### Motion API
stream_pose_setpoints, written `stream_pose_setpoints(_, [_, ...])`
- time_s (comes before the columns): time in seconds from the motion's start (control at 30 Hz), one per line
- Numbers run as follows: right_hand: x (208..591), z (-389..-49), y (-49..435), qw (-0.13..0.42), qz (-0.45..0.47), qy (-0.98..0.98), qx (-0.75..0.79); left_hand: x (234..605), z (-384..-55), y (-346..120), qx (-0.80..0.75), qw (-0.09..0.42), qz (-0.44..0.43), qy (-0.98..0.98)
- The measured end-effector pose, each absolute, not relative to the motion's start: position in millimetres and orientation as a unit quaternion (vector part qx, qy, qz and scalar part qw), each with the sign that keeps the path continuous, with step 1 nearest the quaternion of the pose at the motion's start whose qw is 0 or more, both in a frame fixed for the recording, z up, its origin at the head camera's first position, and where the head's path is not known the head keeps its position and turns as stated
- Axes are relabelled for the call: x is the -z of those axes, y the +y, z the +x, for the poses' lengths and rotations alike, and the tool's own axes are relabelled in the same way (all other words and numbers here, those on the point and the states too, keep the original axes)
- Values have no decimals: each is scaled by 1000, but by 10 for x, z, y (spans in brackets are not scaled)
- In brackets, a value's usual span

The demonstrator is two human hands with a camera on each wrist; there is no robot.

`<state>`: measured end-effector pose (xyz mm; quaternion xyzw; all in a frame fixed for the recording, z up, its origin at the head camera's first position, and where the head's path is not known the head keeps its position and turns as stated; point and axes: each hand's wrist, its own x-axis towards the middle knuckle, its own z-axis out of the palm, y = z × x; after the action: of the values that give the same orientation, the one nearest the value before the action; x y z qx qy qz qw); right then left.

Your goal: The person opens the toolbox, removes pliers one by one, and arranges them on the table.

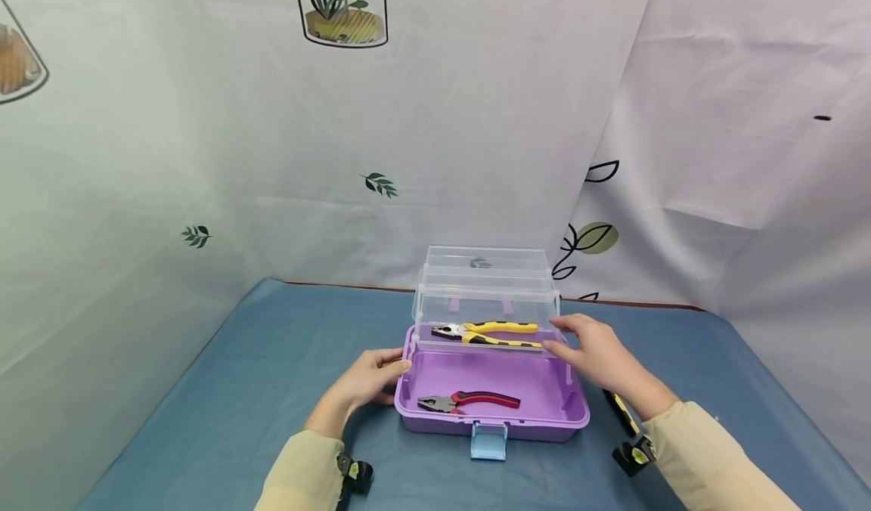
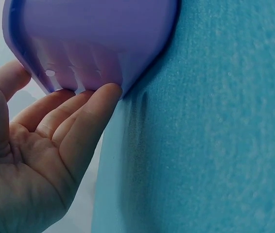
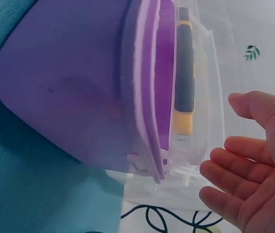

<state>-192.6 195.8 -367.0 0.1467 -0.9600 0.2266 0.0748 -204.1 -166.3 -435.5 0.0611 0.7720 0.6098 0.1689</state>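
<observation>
A purple toolbox stands on the blue cloth, its clear lid raised at the back. In its raised clear tray lie pliers with yellow and black handles. Pliers with red and black handles rest on the purple floor below. My left hand holds the box's left side, thumb at the rim and fingers against the outer wall. Beside the tray's right end is my right hand; in the right wrist view its fingers are spread, apart from the tray, and hold nothing.
A light blue latch hangs down at the box's front. Partly hidden by the right forearm, a black and yellow object lies on the cloth. Printed fabric hangs behind and at both sides.
</observation>
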Motion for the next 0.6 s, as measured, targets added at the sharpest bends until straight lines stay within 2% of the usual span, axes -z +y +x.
stream_pose_setpoints(0.6, [3690, -2126, 1763, 47, 188, -955, -224, 4362, -2051, -1672, -612, 175, 61, 769])
